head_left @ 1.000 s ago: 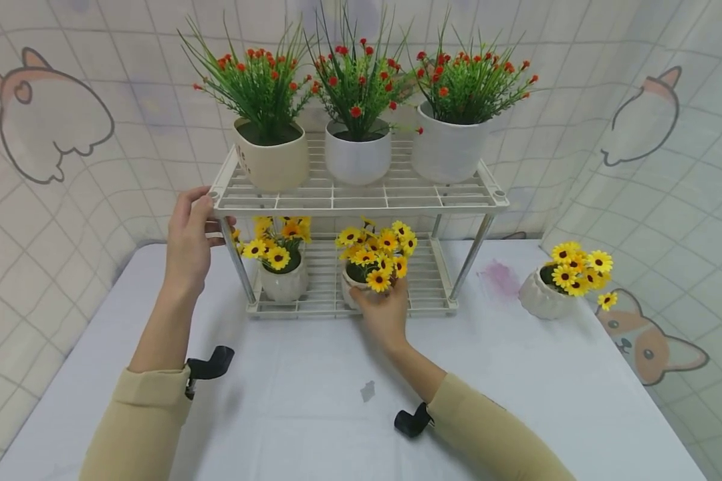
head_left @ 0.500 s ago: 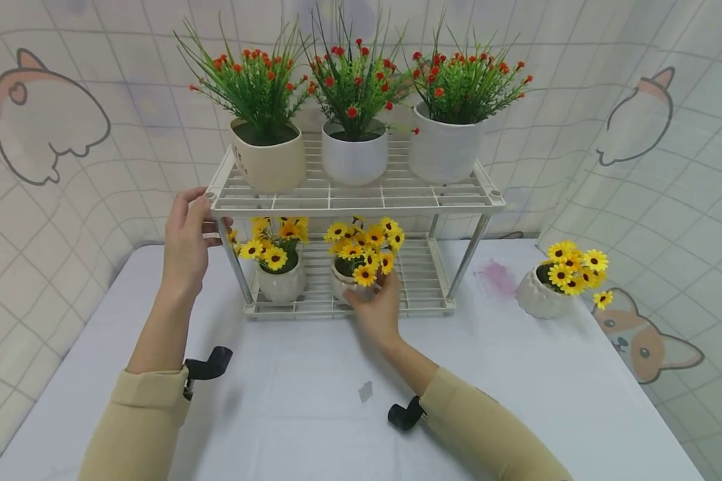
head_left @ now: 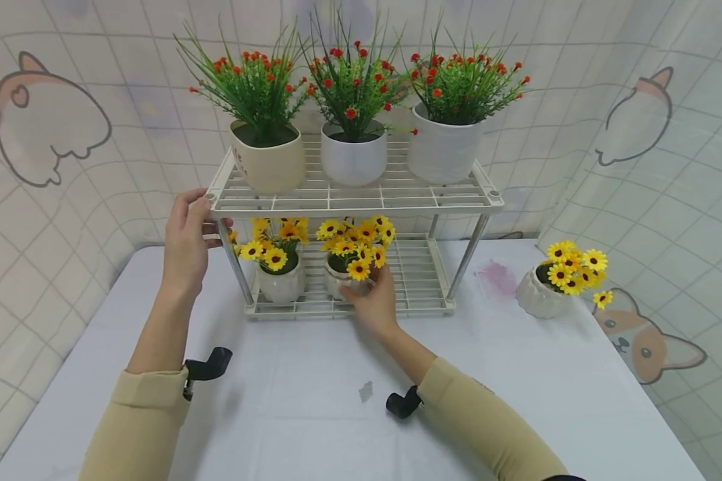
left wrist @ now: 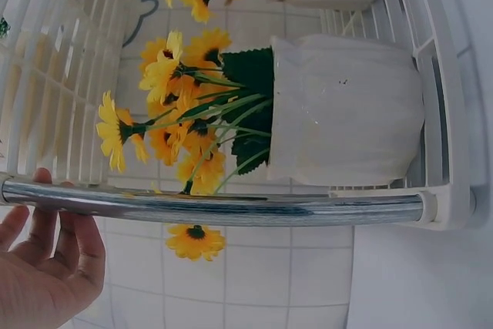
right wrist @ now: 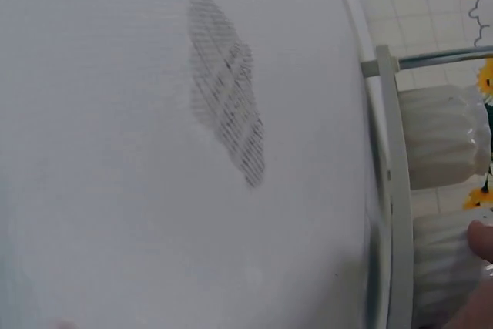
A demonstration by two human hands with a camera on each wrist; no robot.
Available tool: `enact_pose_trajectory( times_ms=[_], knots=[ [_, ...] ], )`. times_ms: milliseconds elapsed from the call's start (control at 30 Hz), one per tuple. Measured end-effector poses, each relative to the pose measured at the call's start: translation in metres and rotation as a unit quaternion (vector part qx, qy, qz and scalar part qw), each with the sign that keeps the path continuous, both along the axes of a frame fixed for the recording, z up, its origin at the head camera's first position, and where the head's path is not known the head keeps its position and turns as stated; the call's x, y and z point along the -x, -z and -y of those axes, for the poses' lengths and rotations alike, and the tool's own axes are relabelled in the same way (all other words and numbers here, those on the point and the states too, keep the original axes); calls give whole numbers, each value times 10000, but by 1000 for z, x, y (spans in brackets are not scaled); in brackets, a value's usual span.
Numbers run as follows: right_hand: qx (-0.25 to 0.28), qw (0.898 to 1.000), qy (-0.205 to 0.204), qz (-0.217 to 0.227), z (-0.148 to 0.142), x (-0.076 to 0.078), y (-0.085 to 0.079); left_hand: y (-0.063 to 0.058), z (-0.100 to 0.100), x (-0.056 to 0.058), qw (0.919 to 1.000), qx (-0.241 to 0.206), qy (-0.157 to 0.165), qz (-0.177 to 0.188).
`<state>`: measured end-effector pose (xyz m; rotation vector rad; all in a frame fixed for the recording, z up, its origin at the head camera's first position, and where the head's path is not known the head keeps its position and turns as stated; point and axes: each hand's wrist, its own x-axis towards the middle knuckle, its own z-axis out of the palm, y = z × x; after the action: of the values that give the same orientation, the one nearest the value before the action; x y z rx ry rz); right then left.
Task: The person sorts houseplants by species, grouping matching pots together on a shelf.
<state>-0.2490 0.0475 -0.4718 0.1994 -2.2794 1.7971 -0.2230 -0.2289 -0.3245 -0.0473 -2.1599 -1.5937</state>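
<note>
My right hand (head_left: 376,302) grips a small white pot of yellow flowers (head_left: 338,284) on the lower tier of a two-tier white shelf rack (head_left: 418,284). In the right wrist view its thumb (right wrist: 481,241) lies against the ribbed pot (right wrist: 439,267). My left hand (head_left: 186,244) holds the rack's front left corner, its fingers bent around the top of the metal post (left wrist: 231,207). Close behind that post stands another white pot of yellow flowers (head_left: 281,284), left of the one in my right hand.
Three larger pots with red-flowered plants, a cream pot (head_left: 271,164), a middle white pot (head_left: 355,160) and a right white pot (head_left: 445,153), stand on the upper tier. A third yellow-flowered pot (head_left: 540,296) sits tilted on the white tablecloth (head_left: 301,401), right of the rack.
My right hand has moved the gripped flower pot left along the lower tier, closer to the left pot. My left hand keeps its hold on the rack corner.
</note>
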Motion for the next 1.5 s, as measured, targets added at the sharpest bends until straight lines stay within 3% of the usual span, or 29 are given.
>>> enact_pose_trajectory(
  times_ms=[267, 567, 833, 1000, 1267, 1400, 1500],
  knots=[
    [-402, 9959, -355, 722, -18, -1, -7, 1, 1, -1, 10000, -28, 41, 26],
    [-768, 9870, -1108, 872, -54, -15, -20, 0, 2, 2, 10000, -64, 23, 29],
    [-1038, 9800, -1380, 986, -87, -31, -24, 0, 2, 3, 10000, -90, -2, 35],
    [-1088, 9801, -1203, 1142, -114, -42, -22, 1, 3, 3, 10000, -92, 18, 34],
    [-443, 9863, -776, 1383, -163, -48, -22, -1, 3, 3, 10000, -81, 34, -5],
    [72, 9863, 144, 1640, -182, -52, -22, -1, 2, 3, 10000, -89, 13, 37],
    [702, 9735, 1215, 1807, -193, -56, -21, 0, 1, 3, 9999, -89, 29, 54]
  ],
)
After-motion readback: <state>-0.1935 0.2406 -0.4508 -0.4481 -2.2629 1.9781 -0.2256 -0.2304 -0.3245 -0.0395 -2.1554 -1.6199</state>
